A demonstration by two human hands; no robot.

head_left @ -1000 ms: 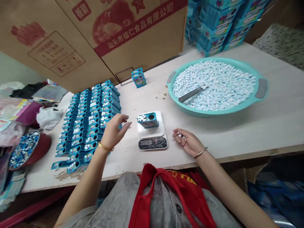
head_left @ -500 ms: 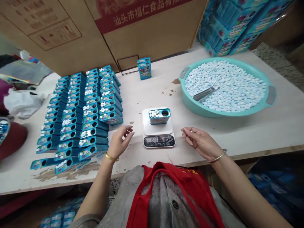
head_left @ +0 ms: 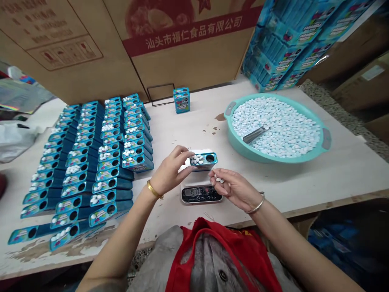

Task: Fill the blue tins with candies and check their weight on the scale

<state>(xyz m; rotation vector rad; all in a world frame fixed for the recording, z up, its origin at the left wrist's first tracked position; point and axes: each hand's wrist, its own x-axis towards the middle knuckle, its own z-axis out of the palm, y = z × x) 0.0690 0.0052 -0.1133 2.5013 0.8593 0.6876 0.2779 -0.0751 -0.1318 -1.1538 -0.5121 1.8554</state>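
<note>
A blue candy tin stands upright on the white kitchen scale, white candies lying on its top left of a dark round hole. My left hand has its thumb and fingers around the tin's left end. Just right of and in front of the tin, my right hand is closed with a few white candies showing between the fingers. The scale's display is lit.
Rows of similar tins fill the left side. A turquoise basin of candies with a metal scoop stands at right. Two tins stand at the back, before a cardboard box. Wrapped packs are stacked at back right.
My left hand has moved right, from beside the scale to the tin's left end. My right hand has come left toward the tin, its candies now showing. The camera view has shifted.
</note>
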